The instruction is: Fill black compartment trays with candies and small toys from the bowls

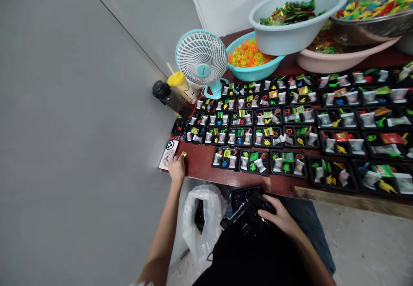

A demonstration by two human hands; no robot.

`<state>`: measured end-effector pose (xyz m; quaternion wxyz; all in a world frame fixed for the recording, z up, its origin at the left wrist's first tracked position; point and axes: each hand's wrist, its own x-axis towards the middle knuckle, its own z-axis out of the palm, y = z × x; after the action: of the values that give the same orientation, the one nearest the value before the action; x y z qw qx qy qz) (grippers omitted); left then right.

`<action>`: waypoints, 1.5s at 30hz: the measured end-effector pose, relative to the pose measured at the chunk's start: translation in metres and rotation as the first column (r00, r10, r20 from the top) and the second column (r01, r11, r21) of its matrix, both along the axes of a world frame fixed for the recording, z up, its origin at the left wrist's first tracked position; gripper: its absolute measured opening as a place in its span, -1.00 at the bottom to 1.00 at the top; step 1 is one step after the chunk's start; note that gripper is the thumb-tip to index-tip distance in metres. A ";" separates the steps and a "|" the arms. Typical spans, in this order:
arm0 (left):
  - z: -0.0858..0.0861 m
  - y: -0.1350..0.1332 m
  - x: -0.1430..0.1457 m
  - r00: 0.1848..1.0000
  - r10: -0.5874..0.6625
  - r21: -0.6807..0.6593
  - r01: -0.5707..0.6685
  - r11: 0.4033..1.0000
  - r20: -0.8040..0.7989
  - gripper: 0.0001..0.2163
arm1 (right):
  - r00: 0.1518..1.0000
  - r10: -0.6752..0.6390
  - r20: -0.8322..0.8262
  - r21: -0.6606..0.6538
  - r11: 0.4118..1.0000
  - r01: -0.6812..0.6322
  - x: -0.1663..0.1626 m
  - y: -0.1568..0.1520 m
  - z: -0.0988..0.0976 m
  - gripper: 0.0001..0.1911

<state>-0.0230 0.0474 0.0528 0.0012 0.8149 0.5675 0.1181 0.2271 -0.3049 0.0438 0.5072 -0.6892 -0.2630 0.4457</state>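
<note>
My left hand (177,169) is at the left end of the red-brown table, closed with its fingertips on a small gold-and-green packet (183,154). Right beside it lies a phone in a decorated case (167,156). Low in front of my body, my right hand (281,218) grips black plastic trays (247,210), tilted and overlapping just off the table's front edge. Rows of black compartment trays (225,158) cover much of the tabletop, each with small coloured toys and little wrapped packets inside.
A turquoise fan (202,60), a yellow-lidded cup (180,85) and a dark bottle (169,98) stand at the back left. Basins of small pieces, including a light-blue one (290,38), are stacked behind the trays. A white plastic bag (206,200) hangs below the edge. Grey wall (80,139) borders the left.
</note>
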 end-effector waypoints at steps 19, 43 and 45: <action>0.102 -0.129 0.084 0.638 -0.131 -0.474 0.678 0.561 0.759 -0.80 | 0.985 0.045 -0.165 -0.046 0.998 -0.053 -0.004 0.009 0.010 -0.29; 0.020 0.025 0.002 0.791 -0.109 -0.298 0.349 0.889 0.602 -0.68 | 0.878 -0.034 -0.477 -0.118 0.993 -0.025 -0.003 0.018 -0.008 -0.36; 0.011 0.026 0.010 0.805 -0.208 -0.229 0.389 0.892 0.555 -0.70 | 0.872 -0.050 -0.486 -0.121 0.993 -0.010 -0.002 0.020 -0.008 -0.37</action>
<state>-0.0126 0.0732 0.0640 0.3094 0.8207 0.4200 0.2332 0.2248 -0.2850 0.0356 0.5196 -0.5861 -0.0921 0.6148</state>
